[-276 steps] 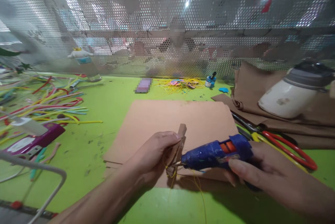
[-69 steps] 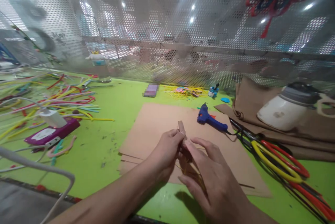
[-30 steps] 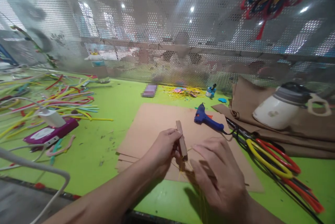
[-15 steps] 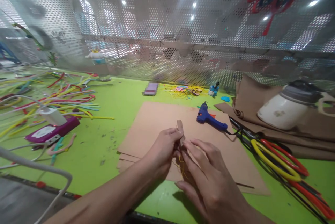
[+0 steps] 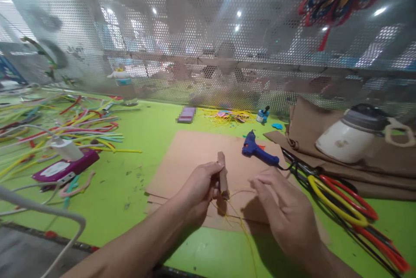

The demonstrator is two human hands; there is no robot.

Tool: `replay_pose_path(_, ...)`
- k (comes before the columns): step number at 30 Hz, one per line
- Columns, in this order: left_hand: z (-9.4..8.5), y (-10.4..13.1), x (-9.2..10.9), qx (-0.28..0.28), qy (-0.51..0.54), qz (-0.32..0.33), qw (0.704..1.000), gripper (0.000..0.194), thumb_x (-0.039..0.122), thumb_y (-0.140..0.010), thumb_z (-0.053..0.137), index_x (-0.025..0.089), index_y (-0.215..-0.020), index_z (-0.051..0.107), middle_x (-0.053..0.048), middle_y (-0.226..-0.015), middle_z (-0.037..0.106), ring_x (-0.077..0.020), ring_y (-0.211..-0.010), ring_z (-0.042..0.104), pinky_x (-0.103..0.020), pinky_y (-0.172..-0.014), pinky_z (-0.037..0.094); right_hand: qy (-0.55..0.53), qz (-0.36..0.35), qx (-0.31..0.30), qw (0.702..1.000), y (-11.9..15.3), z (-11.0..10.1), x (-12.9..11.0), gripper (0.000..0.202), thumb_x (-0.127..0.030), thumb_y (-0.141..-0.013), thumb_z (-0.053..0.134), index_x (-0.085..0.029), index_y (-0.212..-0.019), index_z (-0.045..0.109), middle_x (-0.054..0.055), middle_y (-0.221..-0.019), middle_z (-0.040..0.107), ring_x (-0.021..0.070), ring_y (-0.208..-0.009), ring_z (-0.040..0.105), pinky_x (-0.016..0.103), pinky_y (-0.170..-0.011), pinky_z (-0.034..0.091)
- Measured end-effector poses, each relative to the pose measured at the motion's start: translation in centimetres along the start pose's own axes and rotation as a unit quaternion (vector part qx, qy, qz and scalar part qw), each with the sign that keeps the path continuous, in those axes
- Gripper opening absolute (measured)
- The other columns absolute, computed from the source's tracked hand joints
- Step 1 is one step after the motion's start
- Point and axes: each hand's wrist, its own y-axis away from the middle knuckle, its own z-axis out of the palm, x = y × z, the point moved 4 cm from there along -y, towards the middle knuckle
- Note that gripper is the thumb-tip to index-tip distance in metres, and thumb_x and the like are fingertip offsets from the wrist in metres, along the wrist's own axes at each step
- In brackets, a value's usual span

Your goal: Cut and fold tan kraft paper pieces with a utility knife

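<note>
My left hand [image 5: 203, 189] grips a narrow brown cardboard piece [image 5: 222, 174] upright between thumb and fingers. Thin yellow string [image 5: 243, 224] hangs from the lower end of the piece and trails down towards the table's front edge. To the right, my right hand [image 5: 284, 208] is closed in a pinch, with a strand of the string running towards its fingertips. Beneath both hands lie stacked brown cardboard sheets [image 5: 185, 152]. A blue glue gun [image 5: 260, 151] rests on the top sheet, beyond my right hand.
Scissors with yellow and red handles [image 5: 338, 200] lie at right, before brown cloth [image 5: 302, 117] and a white kettle [image 5: 344, 139]. A purple power strip [image 5: 66, 169] and pipe cleaners [image 5: 97, 128] cover the left. Tangled yellow string [image 5: 227, 116] and a blue bottle [image 5: 262, 115] sit behind.
My right hand has moved away from the cardboard piece to the right, drawing a strand of yellow string out. My left hand still holds the piece, which shows more fully.
</note>
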Motion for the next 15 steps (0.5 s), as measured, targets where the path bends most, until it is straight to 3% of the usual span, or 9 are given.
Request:
replay_pose_path(3, 0.3, 0.3, 0.7, 0.002, 0.012, 0.001, 1.000, 0.014, 0.021, -0.083, 0.058, 0.014, -0.071, 0.059, 0.000, -0.059, 0.055, -0.0103, -0.048, 0.049, -0.020, -0.045, 0.042, -0.071, 0.127, -0.066, 0.987, -0.5, 0.4, 1.2, 0.033, -0.036, -0.097, 0.044, -0.020, -0.070, 0.053, -0.001, -0.061, 0.050, 0.0140, -0.057, 0.049, 0.025, -0.051, 0.040)
replay_pose_path(9, 1.3, 1.2, 1.9, -0.057, 0.118, -0.011, 0.991, 0.017, 0.015, -0.087, 0.052, 0.010, -0.075, 0.064, -0.005, -0.065, 0.062, -0.0120, -0.055, 0.057, -0.021, -0.054, 0.051, -0.163, 0.201, -0.066, 0.964, -0.5, 0.9, 1.6, 0.045, -0.050, -0.096, 0.041, -0.022, -0.061, 0.039, -0.006, -0.054, 0.033, 0.0113, -0.050, 0.036, 0.024, -0.048, 0.031)
replay_pose_path(13, 1.3, 1.2, 1.7, -0.116, 0.144, -0.017, 0.983, 0.021, 0.018, -0.087, 0.050, 0.010, -0.073, 0.064, -0.005, -0.061, 0.059, -0.0125, -0.049, 0.055, -0.022, -0.047, 0.048, -0.190, 0.223, -0.096, 0.951, -0.4, 1.6, 1.7, 0.038, -0.046, -0.095, 0.045, -0.020, -0.067, 0.046, -0.004, -0.059, 0.042, 0.0120, -0.056, 0.041, 0.024, -0.052, 0.035)
replay_pose_path(15, 1.2, 1.1, 1.5, -0.142, 0.140, -0.021, 0.980, 0.024, 0.021, -0.087, 0.049, 0.009, -0.073, 0.064, -0.004, -0.057, 0.056, -0.0128, -0.046, 0.053, -0.022, -0.045, 0.046, -0.213, 0.235, -0.118, 0.941, -0.2, 2.0, 1.7, 0.026, -0.040, -0.094, 0.046, -0.018, -0.082, 0.054, -0.002, -0.066, 0.050, 0.0136, -0.062, 0.049, 0.025, -0.057, 0.040)
